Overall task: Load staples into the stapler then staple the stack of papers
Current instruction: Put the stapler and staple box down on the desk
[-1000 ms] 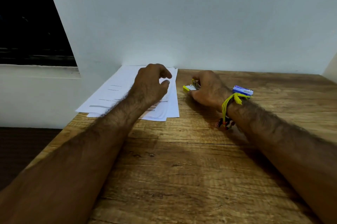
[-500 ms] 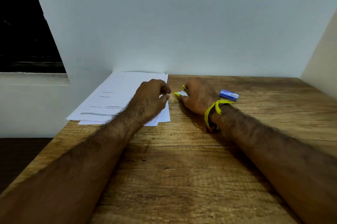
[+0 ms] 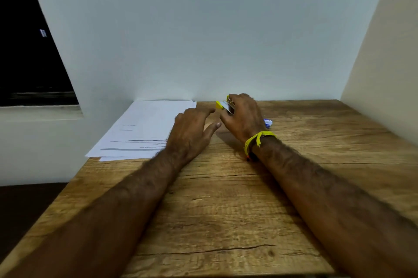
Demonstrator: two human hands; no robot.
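The right hand grips the yellow stapler at the far edge of the wooden table, fingers curled round it. The left hand hovers beside it — fingers loosely spread, holding nothing — partly over the stack of papers. A small blue-and-white staple box peeks out just behind the right wrist.

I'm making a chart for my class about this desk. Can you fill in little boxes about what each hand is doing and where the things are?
left hand: open, fingers spread, over the right edge of the papers, reaching toward the stapler
right hand: grips the stapler, lifted off the table
stapler: yellow and silver, poking out left of the right hand
papers: white stack, flat at the table's far left
staple box: small, blue and white, mostly hidden behind the right wrist
table: wooden
wristband: yellow, on the right wrist
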